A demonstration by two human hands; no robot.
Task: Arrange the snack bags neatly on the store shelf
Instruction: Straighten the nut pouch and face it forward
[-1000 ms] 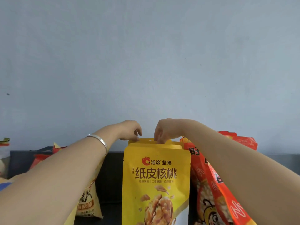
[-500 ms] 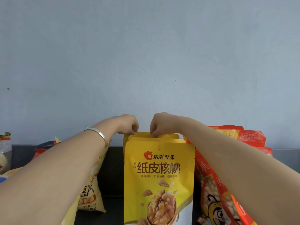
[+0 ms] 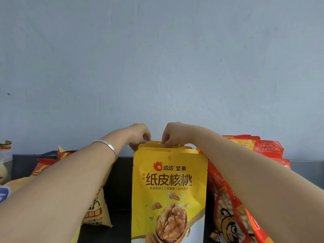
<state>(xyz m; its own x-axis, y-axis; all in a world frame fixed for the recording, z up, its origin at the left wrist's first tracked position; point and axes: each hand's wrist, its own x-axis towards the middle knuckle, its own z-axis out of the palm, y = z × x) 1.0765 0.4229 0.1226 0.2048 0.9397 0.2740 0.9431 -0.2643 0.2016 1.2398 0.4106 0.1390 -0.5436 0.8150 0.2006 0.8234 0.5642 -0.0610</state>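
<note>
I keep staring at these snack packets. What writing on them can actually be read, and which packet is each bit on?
"洽洽 坚果": brand, near the top of the front yellow walnut bag.
"原味" and "纸皮核桃": the big title beneath it.
"壳薄易剥 | 仁香酥脆 | 自然原味": small line under the title.
"原味" and "56克": low on the beige bag at the left; its other print is hidden.
Red bag at the right: label print too blurred to read.

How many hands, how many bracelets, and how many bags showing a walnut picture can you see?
Hands: 2, left hand and right hand
Silver bracelet: 1
Walnut picture bag: 1, with more yellow bags behind, only tops showing, uncounted
Total: 4
</note>
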